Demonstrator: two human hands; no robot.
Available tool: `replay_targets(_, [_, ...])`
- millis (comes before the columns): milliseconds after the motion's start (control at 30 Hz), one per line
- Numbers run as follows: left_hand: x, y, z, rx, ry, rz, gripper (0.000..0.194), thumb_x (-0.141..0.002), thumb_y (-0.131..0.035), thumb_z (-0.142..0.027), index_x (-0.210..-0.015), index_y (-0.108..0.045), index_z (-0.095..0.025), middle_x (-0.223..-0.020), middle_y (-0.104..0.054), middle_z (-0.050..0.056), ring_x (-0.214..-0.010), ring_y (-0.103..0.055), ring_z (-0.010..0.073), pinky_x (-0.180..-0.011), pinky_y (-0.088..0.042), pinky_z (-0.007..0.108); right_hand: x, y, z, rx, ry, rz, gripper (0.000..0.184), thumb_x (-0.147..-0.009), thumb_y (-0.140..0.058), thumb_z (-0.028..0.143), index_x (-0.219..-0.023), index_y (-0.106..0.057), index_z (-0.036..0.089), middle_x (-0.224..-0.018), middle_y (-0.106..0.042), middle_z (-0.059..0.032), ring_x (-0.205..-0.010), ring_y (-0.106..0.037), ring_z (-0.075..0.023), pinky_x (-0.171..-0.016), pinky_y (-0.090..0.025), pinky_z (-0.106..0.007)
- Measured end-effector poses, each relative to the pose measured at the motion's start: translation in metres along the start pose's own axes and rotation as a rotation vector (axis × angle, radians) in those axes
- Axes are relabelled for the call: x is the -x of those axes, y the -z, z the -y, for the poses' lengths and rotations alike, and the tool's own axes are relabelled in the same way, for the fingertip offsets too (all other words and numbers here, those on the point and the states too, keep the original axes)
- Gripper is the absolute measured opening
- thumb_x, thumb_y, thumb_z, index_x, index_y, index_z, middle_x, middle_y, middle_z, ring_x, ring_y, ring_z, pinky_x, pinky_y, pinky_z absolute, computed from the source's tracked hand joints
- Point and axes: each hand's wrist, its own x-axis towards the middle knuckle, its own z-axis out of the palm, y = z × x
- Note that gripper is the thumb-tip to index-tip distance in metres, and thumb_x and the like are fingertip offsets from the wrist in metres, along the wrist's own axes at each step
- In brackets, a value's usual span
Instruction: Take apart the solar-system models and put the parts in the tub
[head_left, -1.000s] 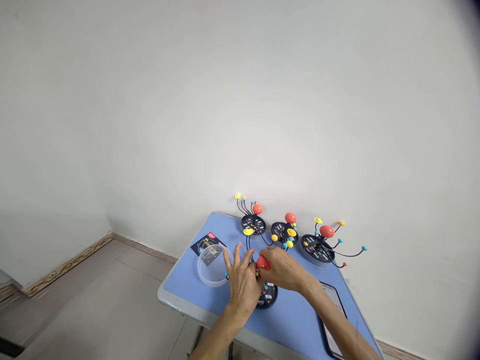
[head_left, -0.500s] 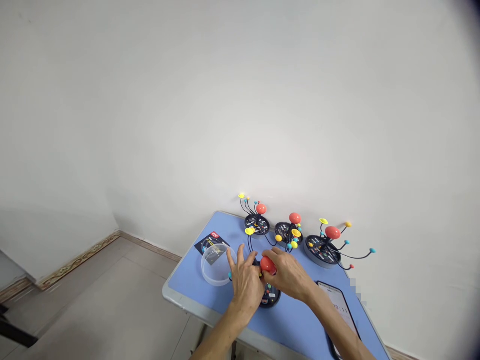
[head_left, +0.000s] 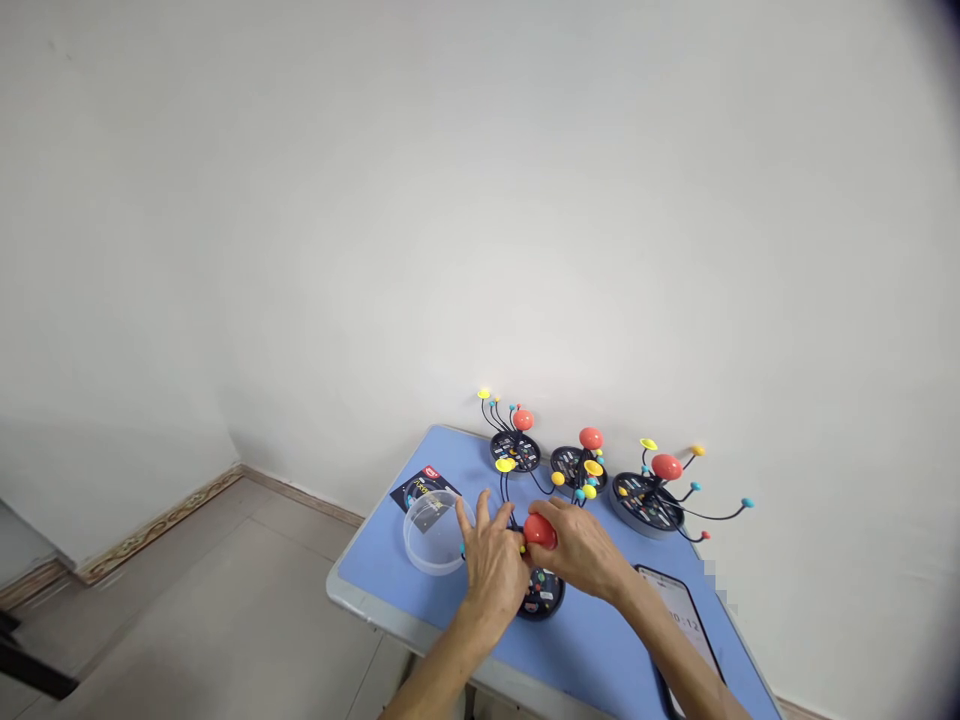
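Note:
A tabletop solar system model stands near the front of the table, its round black printed base (head_left: 544,598) partly hidden under my hands. My right hand (head_left: 577,545) is closed round the red ball (head_left: 539,531) at its centre. My left hand (head_left: 491,565) is against the model just left of that ball; three fingers fan upward, while the thumb and forefinger are pinched in at the model's middle, their tips hidden. Beyond my fingers rise thin black curved arms, one topped by a yellow ringed planet (head_left: 505,465), another by an orange ball (head_left: 557,479).
Three similar models stand along the wall: a left one (head_left: 514,452), a middle one (head_left: 578,470) and a right one (head_left: 646,503) with arms reaching past the table edge. A clear round plastic lid (head_left: 435,550) overlaps a dark printed card (head_left: 420,490). A phone (head_left: 679,610) shows a timer beneath my right forearm.
The view shifted slightly, moving the table rightward in the picture. Both hands stay at the model, the right still on the red ball. The phone's timer went from 11 to 12.

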Motion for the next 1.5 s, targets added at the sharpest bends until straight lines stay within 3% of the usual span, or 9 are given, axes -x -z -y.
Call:
replay_targets(267, [-0.006, 0.003, 0.002, -0.024, -0.017, 0.073, 0.016, -0.081, -0.065, -0.02, -0.074, -0.078, -0.025, -0.127, -0.068, 0.005, -0.141, -0.037, 0.0367, -0.119, -0.006, 0.066, -0.002, 0.0, 0.001, 0.033, -0.1, 0.02, 0.008, -0.077, -0.059, 0.024, -0.08, -0.059, 0.017, -0.081, -0.066, -0.0057, -0.072, -0.055, -0.0157, -0.06, -0.025, -0.025])
replay_targets(433, [-0.005, -0.001, 0.012, -0.093, -0.105, 0.001, 0.014, -0.083, -0.068, -0.03, -0.092, -0.077, -0.024, -0.134, -0.063, 0.009, -0.142, -0.035, 0.0399, -0.116, -0.012, 0.071, -0.004, 0.005, 0.007, 0.061, -0.136, 0.037, 0.006, -0.078, -0.058, 0.023, -0.078, -0.058, 0.017, -0.082, -0.066, -0.0064, -0.072, -0.057, -0.0159, -0.06, -0.026, -0.026])
replay_targets(600, [0.004, -0.003, 0.033, -0.165, -0.233, -0.111, 0.073, -0.067, -0.084, -0.036, -0.133, -0.056, -0.02, -0.148, -0.048, 0.017, -0.145, -0.027, 0.0414, -0.113, -0.025, 0.069, -0.005, 0.003, 0.012, 0.107, -0.151, 0.01, 0.007, -0.079, -0.057, 0.023, -0.079, -0.06, 0.017, -0.083, -0.067, -0.0083, -0.072, -0.058, -0.0166, -0.059, -0.025, -0.026])
replay_targets(667, [0.015, -0.003, 0.039, -0.178, -0.252, -0.196, 0.081, -0.067, -0.084, -0.03, -0.138, -0.049, -0.018, -0.148, -0.046, 0.018, -0.144, -0.03, 0.0405, -0.112, -0.032, 0.065, -0.005, 0.001, 0.014, 0.122, -0.159, 0.006, 0.007, -0.08, -0.057, 0.023, -0.079, -0.06, 0.016, -0.083, -0.068, -0.0091, -0.073, -0.059, -0.017, -0.058, -0.024, -0.027])
replay_targets(800, [0.052, -0.015, 0.04, -0.083, -0.225, -0.511, 0.031, -0.091, -0.061, -0.021, -0.121, -0.061, -0.018, -0.119, -0.066, 0.016, -0.113, -0.064, 0.0287, -0.093, -0.055, 0.044, -0.005, 0.001, 0.017, 0.128, -0.17, 0.009, 0.009, -0.081, -0.056, 0.024, -0.08, -0.06, 0.016, -0.084, -0.068, -0.0098, -0.074, -0.059, -0.0179, -0.058, -0.023, -0.027])
replay_targets(900, [0.071, -0.037, 0.032, 0.112, -0.33, -0.531, 0.022, -0.099, -0.045, -0.016, -0.104, -0.066, -0.019, -0.084, -0.07, 0.006, -0.075, -0.07, 0.0161, -0.068, -0.057, 0.025, -0.005, 0.002, 0.021, 0.139, -0.175, 0.002, 0.008, -0.081, -0.054, 0.023, -0.081, -0.06, 0.017, -0.082, -0.068, -0.0089, -0.073, -0.059, -0.0183, -0.057, -0.021, -0.028])
replay_targets(1100, [0.062, -0.075, 0.02, 0.069, -0.222, -0.52, 0.034, -0.103, -0.033, -0.021, -0.107, -0.067, -0.016, -0.082, -0.073, 0.008, -0.063, -0.071, 0.0182, -0.052, -0.054, 0.026, -0.003, 0.004, 0.028, 0.178, -0.154, 0.013, 0.004, -0.079, -0.055, 0.019, -0.078, -0.059, 0.019, -0.069, -0.061, -0.0049, -0.069, -0.059, -0.0185, -0.056, -0.017, -0.029])
replay_targets(1367, [0.036, -0.077, 0.029, -0.08, -0.151, -0.435, 0.023, -0.096, -0.05, -0.02, -0.077, -0.064, -0.019, -0.067, -0.068, 0.004, -0.049, -0.066, 0.0189, -0.041, -0.045, 0.027, -0.001, 0.007, 0.025, 0.134, -0.153, 0.053, 0.007, -0.076, -0.052, 0.017, -0.073, -0.058, 0.019, -0.071, -0.062, -0.0058, -0.066, -0.057, -0.0172, -0.054, -0.019, -0.028])
replay_targets(1500, [0.032, -0.078, 0.03, -0.109, -0.134, -0.416, 0.019, -0.092, -0.054, -0.016, -0.076, -0.064, -0.02, -0.068, -0.068, 0.003, -0.05, -0.066, 0.0188, -0.041, -0.044, 0.026, 0.0, 0.011, 0.022, 0.099, -0.105, 0.087, 0.005, -0.075, -0.053, 0.017, -0.075, -0.058, 0.019, -0.074, -0.062, -0.0062, -0.069, -0.057, -0.0173, -0.056, -0.023, -0.027])
